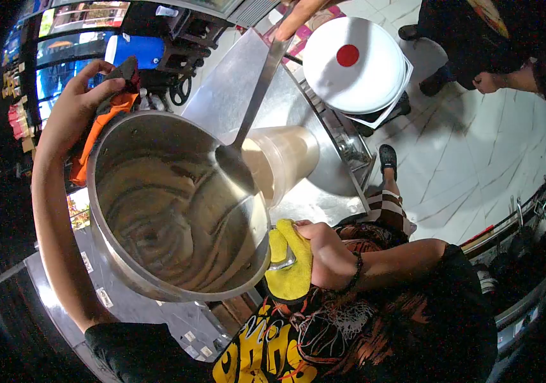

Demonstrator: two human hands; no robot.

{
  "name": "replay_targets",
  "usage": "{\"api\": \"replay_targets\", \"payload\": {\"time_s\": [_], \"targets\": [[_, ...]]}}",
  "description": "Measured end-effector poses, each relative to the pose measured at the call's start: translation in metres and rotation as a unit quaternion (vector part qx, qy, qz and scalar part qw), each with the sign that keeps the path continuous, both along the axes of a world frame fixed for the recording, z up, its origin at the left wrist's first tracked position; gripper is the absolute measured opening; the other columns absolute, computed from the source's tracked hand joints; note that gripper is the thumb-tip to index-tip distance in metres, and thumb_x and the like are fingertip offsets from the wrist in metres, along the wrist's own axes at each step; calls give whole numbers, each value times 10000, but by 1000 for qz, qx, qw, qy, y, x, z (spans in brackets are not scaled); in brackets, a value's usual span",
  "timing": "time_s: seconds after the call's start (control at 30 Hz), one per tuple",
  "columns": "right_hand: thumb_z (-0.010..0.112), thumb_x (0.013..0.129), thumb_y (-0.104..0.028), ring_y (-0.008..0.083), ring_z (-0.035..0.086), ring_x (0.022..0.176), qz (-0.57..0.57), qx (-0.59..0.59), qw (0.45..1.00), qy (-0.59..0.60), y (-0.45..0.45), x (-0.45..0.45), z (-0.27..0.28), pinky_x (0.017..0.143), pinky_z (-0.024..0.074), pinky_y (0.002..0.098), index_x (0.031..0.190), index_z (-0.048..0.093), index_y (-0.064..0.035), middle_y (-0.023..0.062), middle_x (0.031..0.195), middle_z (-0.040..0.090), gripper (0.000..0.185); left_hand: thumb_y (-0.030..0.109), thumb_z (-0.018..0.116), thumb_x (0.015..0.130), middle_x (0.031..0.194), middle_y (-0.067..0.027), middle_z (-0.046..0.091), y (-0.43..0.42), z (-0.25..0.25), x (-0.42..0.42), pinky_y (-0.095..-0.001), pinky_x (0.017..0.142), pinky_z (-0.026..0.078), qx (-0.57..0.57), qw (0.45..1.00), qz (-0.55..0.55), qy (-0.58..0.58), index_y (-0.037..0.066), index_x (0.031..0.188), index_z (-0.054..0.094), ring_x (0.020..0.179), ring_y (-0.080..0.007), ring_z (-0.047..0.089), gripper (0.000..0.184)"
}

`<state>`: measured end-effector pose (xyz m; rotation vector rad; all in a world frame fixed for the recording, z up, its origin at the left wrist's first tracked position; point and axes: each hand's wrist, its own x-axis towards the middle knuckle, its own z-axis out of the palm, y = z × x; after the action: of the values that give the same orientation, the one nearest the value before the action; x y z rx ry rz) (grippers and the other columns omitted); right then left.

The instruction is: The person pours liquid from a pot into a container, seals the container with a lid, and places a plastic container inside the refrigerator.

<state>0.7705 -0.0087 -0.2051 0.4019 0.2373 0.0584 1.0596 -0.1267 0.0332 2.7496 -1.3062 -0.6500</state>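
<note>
A large metal pot (177, 210) is tilted over toward a clear plastic container (292, 156) that holds beige liquid. Streaks of beige residue coat the pot's inside. My left hand (94, 89) is closed around an orange and dark grey cloth (104, 127) at the pot's far left side; any handle beneath is hidden. At the near right side, my right hand (327, 255) grips a yellow cloth (289, 258) folded over the pot's metal handle (284, 260). Another person's hand (298, 19) holds a ladle (247, 118), its head at the pot's rim beside the container.
The container stands on a steel table (222, 83). Beyond it is a white lidded bucket (349, 70) with a red dot. Other people stand at the right on the tiled floor (458, 153). A blue barrel (136, 52) lies at the back left, and a grey surface (117, 287) extends below the pot.
</note>
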Motion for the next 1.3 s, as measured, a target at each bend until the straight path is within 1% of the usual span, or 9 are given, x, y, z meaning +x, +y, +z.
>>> {"api": "replay_targets", "payload": {"time_s": [0.07,0.27,0.37,0.83,0.97,1.07,1.17,1.23,1.3], "targets": [[506,680,-267,223,605,706,11,-18,999,28,1,0,1,671,506,354,925,565,5,99,802,609,370,258,622,799,802,-51,579,-1,1,-3,-213,645,423,4,1000,-1,-19,41,982,533,712,-81,528,298],[467,787,-353,199,595,733,-45,-131,990,-30,25,-2,-22,676,498,317,936,542,11,94,806,590,401,263,625,798,772,-51,572,-3,-2,-8,-208,632,413,-4,999,-8,-43,44,977,539,690,-83,522,295],[389,843,-115,263,575,839,-85,-78,992,43,46,0,-32,794,470,415,991,519,-13,122,905,574,222,264,628,797,761,-48,567,-4,-2,2,-207,626,410,3,1000,-6,-9,45,972,542,676,-81,516,294],[369,853,-113,279,572,882,21,13,999,-21,2,-3,-5,829,463,424,1022,503,-3,140,953,570,242,243,634,794,791,-59,578,-6,0,-5,-205,621,434,-4,1000,19,16,41,999,536,687,-86,544,304],[378,847,-106,269,575,872,39,39,998,16,-3,-4,0,822,465,410,1015,508,2,134,937,573,238,234,631,797,808,-63,582,-2,0,-4,-204,622,438,-9,1000,12,12,42,1007,536,698,-85,546,301],[385,842,-99,252,579,863,-40,-62,995,-61,22,-4,-19,814,467,386,1007,520,4,126,932,579,237,242,632,794,812,-65,582,1,0,-15,-208,627,439,-30,999,36,10,42,1002,538,694,-92,546,303],[391,844,-101,235,583,857,-106,-7,994,-17,28,-2,-22,809,467,367,996,535,4,119,933,586,234,251,633,792,835,-73,592,4,1,1,-210,662,436,-16,1000,-5,-20,41,1003,539,713,-98,551,313],[394,847,-105,229,584,856,1,4,999,-48,0,-2,-8,809,468,360,993,541,7,116,937,591,236,260,631,791,846,-76,597,3,1,-1,-213,681,432,-9,1000,-7,-10,40,1006,538,731,-100,553,321],[396,848,-104,227,584,856,7,9,999,-33,-6,-4,-1,809,467,360,989,542,8,115,936,591,233,268,629,790,857,-79,601,1,1,-5,-217,701,429,-3,1000,-10,1,39,1008,538,750,-102,555,329]]}}
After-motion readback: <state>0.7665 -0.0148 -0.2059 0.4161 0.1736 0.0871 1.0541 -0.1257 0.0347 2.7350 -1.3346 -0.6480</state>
